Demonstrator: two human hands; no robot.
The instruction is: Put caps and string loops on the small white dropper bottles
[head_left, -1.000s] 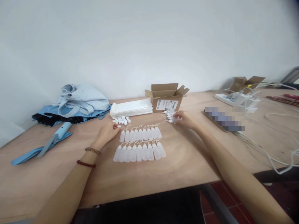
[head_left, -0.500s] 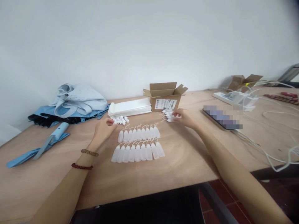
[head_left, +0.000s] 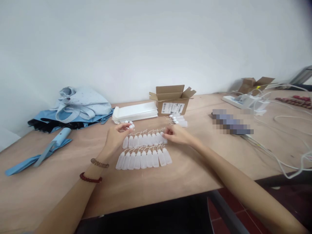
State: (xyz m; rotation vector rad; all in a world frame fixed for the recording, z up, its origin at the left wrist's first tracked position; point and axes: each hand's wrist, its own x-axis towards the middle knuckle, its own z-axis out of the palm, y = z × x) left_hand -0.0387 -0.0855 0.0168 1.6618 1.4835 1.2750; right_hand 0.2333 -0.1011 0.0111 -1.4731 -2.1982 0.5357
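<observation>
My left hand (head_left: 116, 135) is closed in a pinch at the small white caps (head_left: 132, 125), a cap at its fingertips; it hides most of their pile. At the right end of the upper row of small translucent plastic bottles (head_left: 143, 140), my right hand (head_left: 175, 134) has its fingers closed on the neck of the last bottle. Strings loop from the tops of these bottles. A lower row of similar bottles (head_left: 137, 160) lies nearer me. Several bottles with white caps (head_left: 180, 121) lie beyond my right hand.
Behind the bottles stand an open cardboard box (head_left: 173, 105) and a stack of white sheets or sleeves (head_left: 135, 111). A folded blue umbrella (head_left: 58, 139) and a pale cloth bag (head_left: 83, 102) are leftward. To the right are a blurred-out phone (head_left: 231, 123), a power strip (head_left: 232, 101) and loose cables.
My right hand has left the capped bottles and come down and left to the upper row. My left hand has shifted right and closed at the caps.
</observation>
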